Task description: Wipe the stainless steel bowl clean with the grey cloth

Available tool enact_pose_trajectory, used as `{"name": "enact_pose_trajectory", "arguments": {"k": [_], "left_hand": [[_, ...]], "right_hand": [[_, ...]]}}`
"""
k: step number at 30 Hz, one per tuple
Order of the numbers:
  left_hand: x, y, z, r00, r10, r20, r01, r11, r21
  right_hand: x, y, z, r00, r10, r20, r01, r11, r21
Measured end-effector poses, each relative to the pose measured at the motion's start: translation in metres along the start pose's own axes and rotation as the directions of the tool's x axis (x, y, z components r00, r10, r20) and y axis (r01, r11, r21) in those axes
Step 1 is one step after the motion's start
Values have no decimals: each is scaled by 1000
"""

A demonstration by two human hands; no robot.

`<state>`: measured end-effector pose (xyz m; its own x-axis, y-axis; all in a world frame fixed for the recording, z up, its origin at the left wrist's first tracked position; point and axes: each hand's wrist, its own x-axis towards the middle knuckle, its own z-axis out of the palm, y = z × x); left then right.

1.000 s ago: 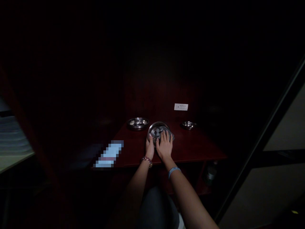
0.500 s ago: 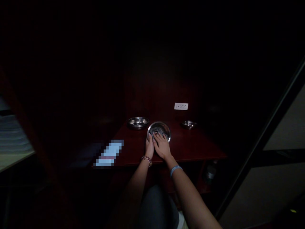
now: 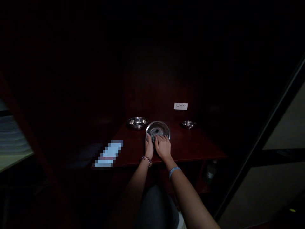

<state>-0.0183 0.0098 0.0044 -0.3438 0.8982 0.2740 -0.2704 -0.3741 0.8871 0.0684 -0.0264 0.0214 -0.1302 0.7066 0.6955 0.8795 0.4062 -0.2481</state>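
A shiny steel bowl [image 3: 158, 124] is tilted toward me over the front part of a dark red table. My left hand [image 3: 149, 148], wearing a beaded bracelet, grips its near left side, the thumb at the rim. Inside the bowl lies a crumpled grey cloth [image 3: 155, 131], its outline blurred in the dim light. My right hand [image 3: 163, 147], with a blue band at the wrist, reaches over the near rim. Its bent fingers press on the cloth, and their tips are partly hidden.
Behind the bowl at left sits a wider steel dish [image 3: 137, 122]; a small steel bowl [image 3: 189, 124] is at back right. A white socket [image 3: 180, 106] is on the back wall. A blurred-out bright patch [image 3: 108, 155] lies left. Below the red table [image 3: 190, 149] stands a bottle [image 3: 211, 173].
My right hand has drawn back slightly toward me and its fingers are more bent, showing more of the bowl's inside. The left hand still holds the bowl in nearly the same spot.
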Motion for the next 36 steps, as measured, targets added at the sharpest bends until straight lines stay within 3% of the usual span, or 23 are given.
{"name": "enact_pose_trajectory", "arguments": {"k": [7, 15, 23, 30, 36], "left_hand": [[-1, 1, 1, 1000, 4, 9, -5, 999, 53], [1, 0, -1, 1000, 10, -18, -10, 1000, 2], [-1, 0, -1, 1000, 3, 16, -3, 1000, 22], [1, 1, -1, 999, -6, -38, 7, 1000, 3], [0, -2, -2, 1000, -7, 0, 7, 1000, 14]], "right_hand": [[2, 5, 9, 998, 59, -11, -60, 996, -63], [1, 5, 3, 988, -129, 82, 125, 991, 53], [3, 4, 7, 998, 58, -19, -58, 997, -40], [1, 1, -4, 989, -121, 81, 117, 992, 50], [2, 1, -2, 985, -148, 86, 145, 988, 45]]}}
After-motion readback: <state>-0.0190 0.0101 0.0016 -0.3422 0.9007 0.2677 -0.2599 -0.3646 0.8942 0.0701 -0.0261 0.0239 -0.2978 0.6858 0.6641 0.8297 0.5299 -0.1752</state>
